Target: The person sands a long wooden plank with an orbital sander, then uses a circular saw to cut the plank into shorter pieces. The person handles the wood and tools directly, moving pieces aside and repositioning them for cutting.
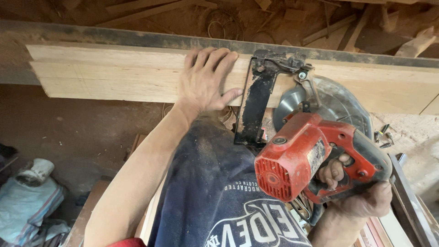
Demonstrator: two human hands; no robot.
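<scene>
A long pale wooden plank (114,75) lies across a dark metal beam (137,39). My left hand (203,80) presses flat on the plank with fingers spread. My right hand (352,190) grips the handle of a red circular saw (311,155). The saw's black base plate (256,103) rests against the plank's near edge just right of my left hand. Its blade guard (334,103) sits low beside the plank. A dusty blue shirt covers my torso below.
Wood scraps and offcuts (356,27) lie on the sawdust-covered floor beyond the beam. A pale sack (27,196) lies at lower left. Small dark tools (383,135) rest at right, next to a metal frame edge (411,196).
</scene>
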